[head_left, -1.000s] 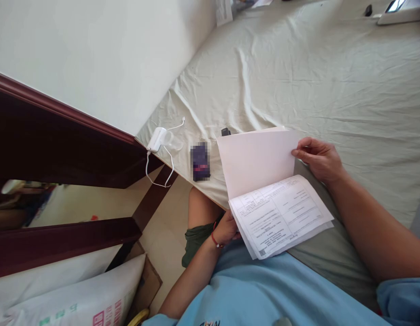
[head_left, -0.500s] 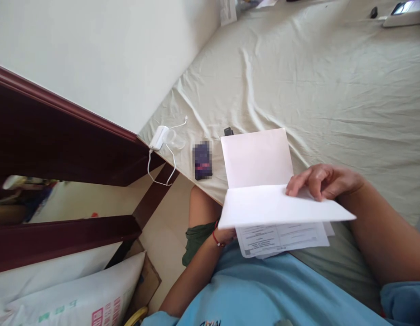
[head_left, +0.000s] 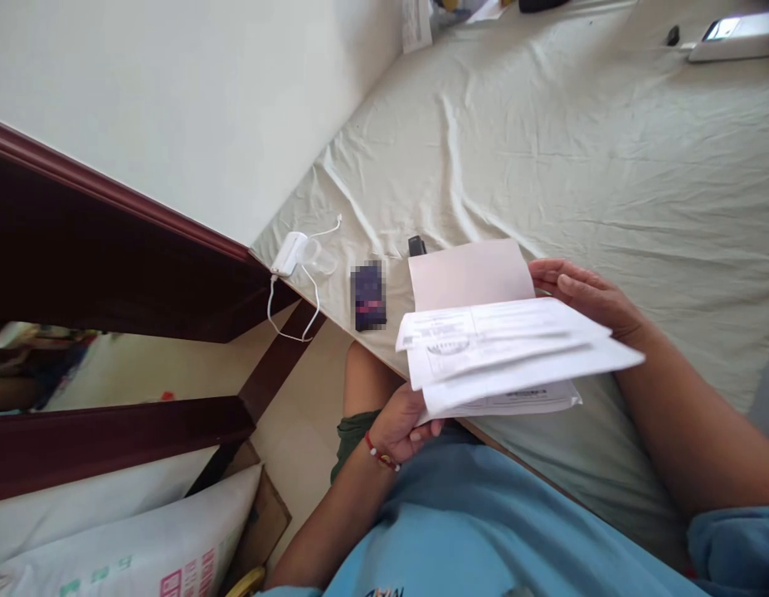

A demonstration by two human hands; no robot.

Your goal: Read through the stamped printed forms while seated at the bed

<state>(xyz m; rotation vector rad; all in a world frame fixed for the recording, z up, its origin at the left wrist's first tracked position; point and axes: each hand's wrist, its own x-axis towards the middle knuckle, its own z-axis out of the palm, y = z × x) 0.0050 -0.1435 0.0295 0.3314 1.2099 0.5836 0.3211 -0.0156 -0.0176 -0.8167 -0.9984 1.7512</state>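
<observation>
I see the sheaf of printed papers [head_left: 508, 356] held just above the near edge of the bed [head_left: 576, 149], its top sheets folding over. The left hand [head_left: 402, 423] pinches the near left corner between thumb and fingers. The right hand [head_left: 586, 294] lies at the far right edge, fingers together and nearly straight. Its thumb is hidden, so I cannot tell whether it grips. The sheaf looks light, floppy and easily creased; I'd judge it best held by the edges. A white charger [head_left: 289, 253] lies far left.

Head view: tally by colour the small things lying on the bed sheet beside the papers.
White: 1, white plastic charger with cable
Clear: 1, small clear plastic piece
Dark: 2, dark purple flat rectangular item, small black block
Total: 4
</observation>
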